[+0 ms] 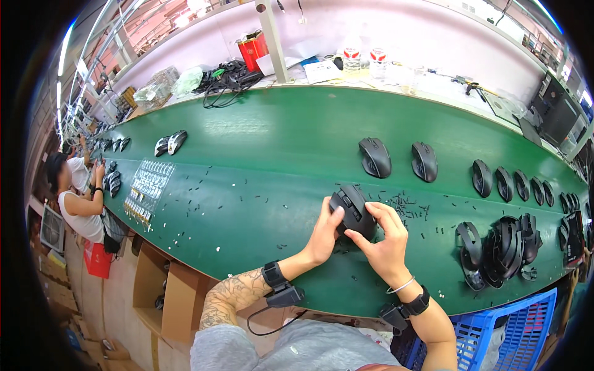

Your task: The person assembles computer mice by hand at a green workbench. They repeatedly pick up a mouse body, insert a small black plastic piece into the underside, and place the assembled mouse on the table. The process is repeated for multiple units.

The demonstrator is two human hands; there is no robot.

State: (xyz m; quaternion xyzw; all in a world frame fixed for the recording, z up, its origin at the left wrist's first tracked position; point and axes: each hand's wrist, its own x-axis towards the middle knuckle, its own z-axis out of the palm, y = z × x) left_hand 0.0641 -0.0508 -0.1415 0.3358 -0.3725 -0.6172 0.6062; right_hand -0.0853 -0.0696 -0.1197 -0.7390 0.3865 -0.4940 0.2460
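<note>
A black computer mouse [354, 212] is held just over the green bench between my two hands. My left hand [324, 234] grips its left side, the thumb resting near the side edge. On the other side, my right hand [386, 240] closes round the mouse, its thumb on the near end and fingers along the right edge. Small black plastic pieces [405, 205] lie scattered on the bench right beside my right hand. Beyond my hands stand two more black mice, one mouse [375, 157] straight ahead and another mouse [424, 162] further right.
Several black mice [505, 184] line the right side. Curved black shells [502, 250] are heaped nearer me, above a blue crate [504, 334]. Leftward lie a clear tray of small parts [148, 185] and two mice [170, 143]. A cardboard box [179, 303] stands below; a co-worker [83, 204] sits far left.
</note>
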